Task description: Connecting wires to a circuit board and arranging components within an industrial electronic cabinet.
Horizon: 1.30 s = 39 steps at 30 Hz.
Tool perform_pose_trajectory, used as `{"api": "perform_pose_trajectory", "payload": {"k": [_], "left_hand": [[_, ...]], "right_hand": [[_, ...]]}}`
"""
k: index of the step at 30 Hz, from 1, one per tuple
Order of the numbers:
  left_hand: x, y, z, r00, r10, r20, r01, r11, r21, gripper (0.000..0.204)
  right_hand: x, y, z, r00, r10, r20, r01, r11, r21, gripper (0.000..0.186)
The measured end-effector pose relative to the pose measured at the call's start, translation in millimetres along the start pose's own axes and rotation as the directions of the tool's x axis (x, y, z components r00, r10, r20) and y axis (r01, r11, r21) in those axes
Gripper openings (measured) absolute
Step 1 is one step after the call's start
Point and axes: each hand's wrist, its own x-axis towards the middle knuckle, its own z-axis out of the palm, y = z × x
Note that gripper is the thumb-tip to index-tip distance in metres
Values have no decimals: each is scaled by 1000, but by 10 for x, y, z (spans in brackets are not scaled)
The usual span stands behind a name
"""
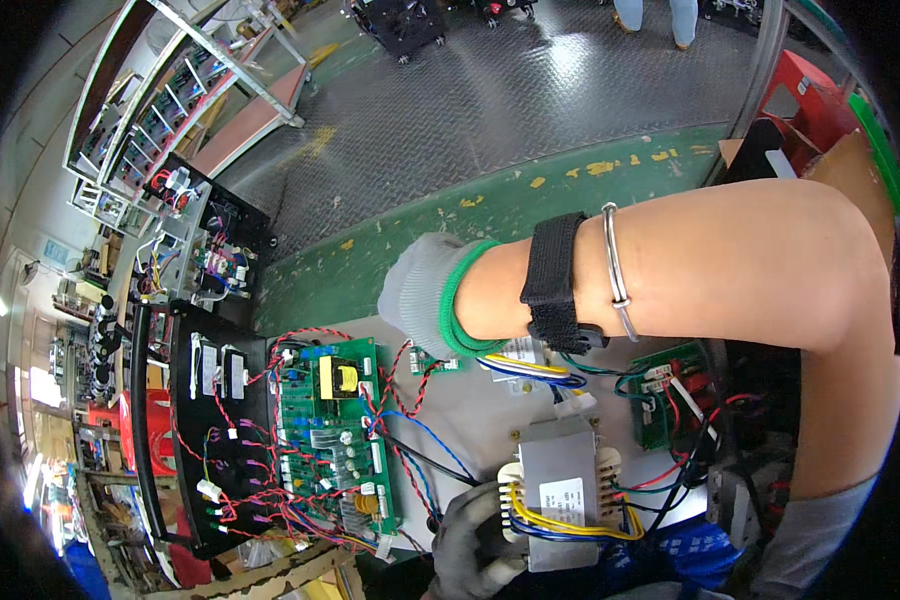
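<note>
The transformer (558,475), a grey block with yellow and blue wires, stands on a grey plate (470,412) near the picture's 5 o'clock. At its 8 o'clock side, the gloved left hand (470,545) is curled close against it; whether it is clamped there cannot be told. Toward 11 o'clock, the gloved right hand (425,288) reaches over the plate's far edge, fingers hidden, so its grip cannot be told either. Between 9 and 10 o'clock from the transformer lies a large green board (335,440) with red-black wires, and beyond it a black panel (192,440). A smaller board (653,430) sits between 1 and 2 o'clock.
</note>
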Motion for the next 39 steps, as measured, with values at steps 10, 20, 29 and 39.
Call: {"api": "perform_pose_trajectory", "payload": {"k": [10, 20, 29, 39], "left_hand": [[137, 19, -83, 994, 30, 104, -28, 999, -29, 68], [73, 12, -12, 995, 1, 95, -1, 1000, 0, 59], [156, 29, -22, 998, 49, 44, -48, 999, -12, 60], [55, 26, 10, 993, 115, 11, -114, 993, -39, 53]], "right_hand": [[28, 48, 16, 998, 64, -7, -62, 986, 152, 24], [-164, -46, -83, 985, 167, -39, -158, 973, 169, 26], [-9, 19, 66, 999, 24, -44, -15, 979, 201, 23], [-15, -180, 90, 978, 194, -82, -181, 973, 142, 21]]}}
